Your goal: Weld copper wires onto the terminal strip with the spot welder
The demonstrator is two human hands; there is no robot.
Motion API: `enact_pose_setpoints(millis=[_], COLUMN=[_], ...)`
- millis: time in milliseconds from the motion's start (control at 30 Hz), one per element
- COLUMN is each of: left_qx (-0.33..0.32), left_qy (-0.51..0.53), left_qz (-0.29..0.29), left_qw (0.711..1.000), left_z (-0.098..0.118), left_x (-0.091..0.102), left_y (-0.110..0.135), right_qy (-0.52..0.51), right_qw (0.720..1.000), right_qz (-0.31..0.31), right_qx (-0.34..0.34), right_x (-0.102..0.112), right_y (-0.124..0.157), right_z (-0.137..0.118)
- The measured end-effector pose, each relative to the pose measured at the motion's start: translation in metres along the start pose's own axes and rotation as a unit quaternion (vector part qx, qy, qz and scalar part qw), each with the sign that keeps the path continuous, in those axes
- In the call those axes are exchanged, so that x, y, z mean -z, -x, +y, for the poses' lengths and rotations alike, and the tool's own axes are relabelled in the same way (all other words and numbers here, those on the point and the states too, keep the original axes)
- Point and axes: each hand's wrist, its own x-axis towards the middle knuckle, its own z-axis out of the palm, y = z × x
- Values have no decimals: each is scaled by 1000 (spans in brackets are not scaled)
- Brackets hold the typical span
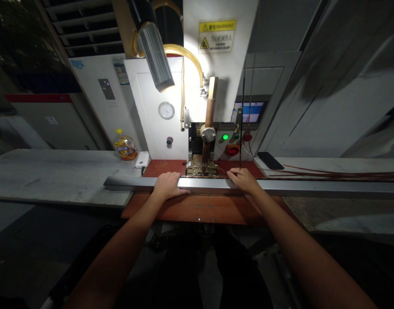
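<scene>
A long grey metal bar (210, 184) lies across the red-brown work plate (200, 208) in front of a white press-like machine (213, 64). My left hand (167, 186) rests on top of the bar left of the centre, fingers curled over its far edge. My right hand (243, 179) grips the bar right of the centre, fingers wrapped over it. Just behind the bar, between my hands, a copper-coloured vertical rod (209, 124) comes down onto a small metal fixture (200, 168).
A lamp (156, 56) hangs over the machine's left side. On the grey bench at left stand a yellow-capped bottle (125, 146) and a small white device (142, 159). A dark phone (270, 160) and thin red strips (345, 174) lie at right. Green light and red buttons (232, 149) sit on the panel.
</scene>
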Motion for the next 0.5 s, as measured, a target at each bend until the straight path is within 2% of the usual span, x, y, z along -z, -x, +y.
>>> enact_pose_setpoints(millis=[500], left_qx=[8], left_qy=[12], left_qz=[-41], left_qw=[999], left_z=[-3], left_x=[2], left_y=[-9], right_qy=[19], right_qw=[1000], right_qz=[-11], right_qx=[-6], right_x=[-3], right_y=[-7], right_z=[5])
